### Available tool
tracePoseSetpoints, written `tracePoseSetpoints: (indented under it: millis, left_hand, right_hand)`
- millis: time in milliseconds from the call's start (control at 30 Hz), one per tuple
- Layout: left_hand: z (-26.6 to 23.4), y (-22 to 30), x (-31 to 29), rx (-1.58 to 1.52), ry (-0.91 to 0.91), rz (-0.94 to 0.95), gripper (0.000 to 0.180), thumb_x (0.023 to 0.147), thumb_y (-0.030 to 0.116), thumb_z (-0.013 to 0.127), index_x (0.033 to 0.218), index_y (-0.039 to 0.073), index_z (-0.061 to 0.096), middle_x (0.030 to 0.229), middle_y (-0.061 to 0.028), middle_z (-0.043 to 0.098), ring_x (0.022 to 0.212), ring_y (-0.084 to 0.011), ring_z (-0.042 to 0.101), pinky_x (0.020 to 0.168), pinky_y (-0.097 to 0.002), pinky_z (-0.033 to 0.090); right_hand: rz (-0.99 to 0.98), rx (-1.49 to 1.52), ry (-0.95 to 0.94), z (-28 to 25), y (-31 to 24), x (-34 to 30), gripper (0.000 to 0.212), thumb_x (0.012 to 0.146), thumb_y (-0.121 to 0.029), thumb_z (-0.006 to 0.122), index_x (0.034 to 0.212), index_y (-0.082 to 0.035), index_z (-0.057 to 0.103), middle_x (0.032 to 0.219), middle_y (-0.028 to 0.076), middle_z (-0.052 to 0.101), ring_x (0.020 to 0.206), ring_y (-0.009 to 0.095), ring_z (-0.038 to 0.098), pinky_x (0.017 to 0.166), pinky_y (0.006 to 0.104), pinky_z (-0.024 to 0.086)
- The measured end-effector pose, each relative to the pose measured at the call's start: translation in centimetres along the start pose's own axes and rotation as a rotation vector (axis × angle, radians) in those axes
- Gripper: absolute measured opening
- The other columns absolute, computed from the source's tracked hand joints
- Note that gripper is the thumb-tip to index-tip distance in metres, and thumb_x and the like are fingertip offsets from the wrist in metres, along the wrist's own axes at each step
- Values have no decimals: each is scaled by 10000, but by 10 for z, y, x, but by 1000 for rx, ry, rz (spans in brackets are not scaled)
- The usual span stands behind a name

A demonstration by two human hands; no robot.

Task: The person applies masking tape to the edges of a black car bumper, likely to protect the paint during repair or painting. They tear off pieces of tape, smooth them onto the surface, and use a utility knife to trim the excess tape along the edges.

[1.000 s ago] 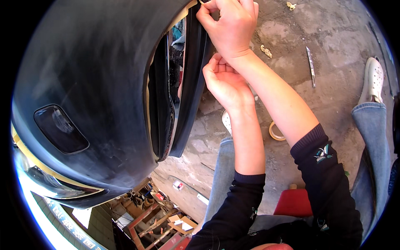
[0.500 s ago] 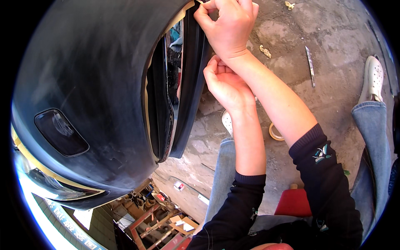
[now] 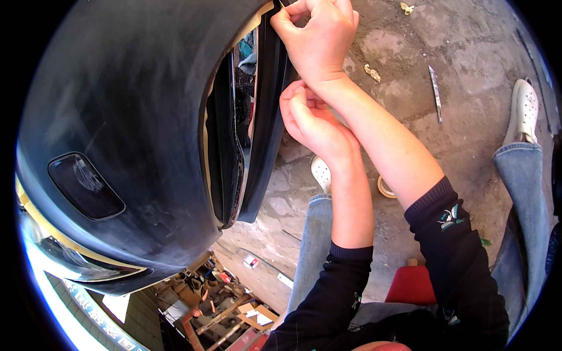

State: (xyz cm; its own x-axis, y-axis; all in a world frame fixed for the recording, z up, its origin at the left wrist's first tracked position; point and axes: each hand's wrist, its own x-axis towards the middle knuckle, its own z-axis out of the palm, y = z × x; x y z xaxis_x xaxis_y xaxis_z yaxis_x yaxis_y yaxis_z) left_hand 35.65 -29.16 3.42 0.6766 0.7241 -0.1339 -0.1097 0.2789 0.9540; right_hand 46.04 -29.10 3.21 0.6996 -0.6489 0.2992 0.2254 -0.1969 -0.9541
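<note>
A large matte black vehicle body panel (image 3: 134,117) fills the left side, its curved edge lined with cream masking tape (image 3: 253,26). Beside that edge runs a long black trim strip (image 3: 266,134), with a gap between them. My right hand (image 3: 319,44) is at the strip's far end, thumb and fingers pinched together; what they grip is hidden. Just below the right wrist, my left hand (image 3: 316,120) is closed with curled fingers against or close to the strip. Its fingertips are partly hidden, and I cannot make out anything in them.
On the rough stone floor lie a craft knife (image 3: 435,93), a tape roll (image 3: 386,186) and a crumpled scrap (image 3: 372,73). A red seat (image 3: 411,285) is beneath me. Cluttered tools and a cardboard box (image 3: 257,315) are at lower left. My white shoe (image 3: 525,108) rests at right.
My left hand has shifted slightly left and turned, its fingers curling more. The right hand has moved a little to the left, still pinched at the strip's far end.
</note>
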Motion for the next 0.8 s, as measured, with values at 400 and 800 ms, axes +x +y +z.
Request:
tracePoseSetpoints:
  millis: [400,800]
  left_hand:
    - [-1,-1,-2,30,2,55,113,920,125,527,898,20,562,813,1,532,727,-65,463,684,-227,410]
    - [-3,-3,-1,56,-31,107,90,898,97,517,912,16,554,795,-3,535,712,-64,475,678,-222,410]
  right_hand:
    - [-109,-43,-15,-6,-3,3,190,644,-66,745,633,-115,561,653,27,562,724,245,529,700,397,393]
    - [-270,-77,19,-4,4,4,170,631,-51,718,753,-129,629,703,-5,596,737,227,535,711,381,397]
